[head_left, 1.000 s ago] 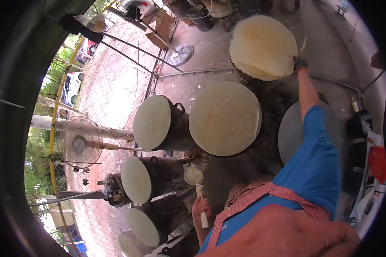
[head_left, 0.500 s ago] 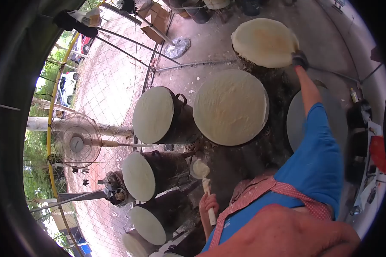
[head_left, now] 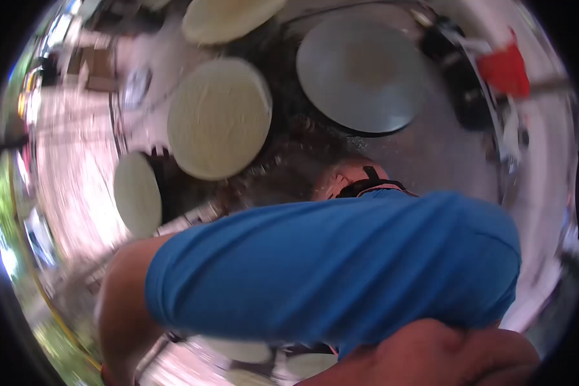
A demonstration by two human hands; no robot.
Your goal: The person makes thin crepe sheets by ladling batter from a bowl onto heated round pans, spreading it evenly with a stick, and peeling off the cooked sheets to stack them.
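Observation:
My bent arm in a blue sleeve (head_left: 334, 270) crosses the lower half of the view, its forearm (head_left: 125, 302) running down to the bottom left edge; its hand is out of sight. My other hand does not show either. Above the sleeve lies a large round griddle covered with a pale sheet (head_left: 220, 119). To its right is a bare grey griddle (head_left: 360, 74). Another pale round (head_left: 228, 16) is cut off by the top edge. A smaller pale-topped griddle (head_left: 137, 193) stands at the left. More pale rounds (head_left: 238, 350) show partly below the sleeve.
A cardboard box (head_left: 100, 69) and a clear plastic bag (head_left: 137, 88) lie at the upper left. Red cloth or plastic (head_left: 505, 67) hangs at the upper right, near dark objects (head_left: 460, 83). A yellow pole (head_left: 51, 309) curves along the left. Much is motion-blurred.
The view has swung round, bringing the bare griddle near the top centre. My gloved right hand has left the sheet's edge and gone from view, its arm now bent. My left hand and ladle no longer show.

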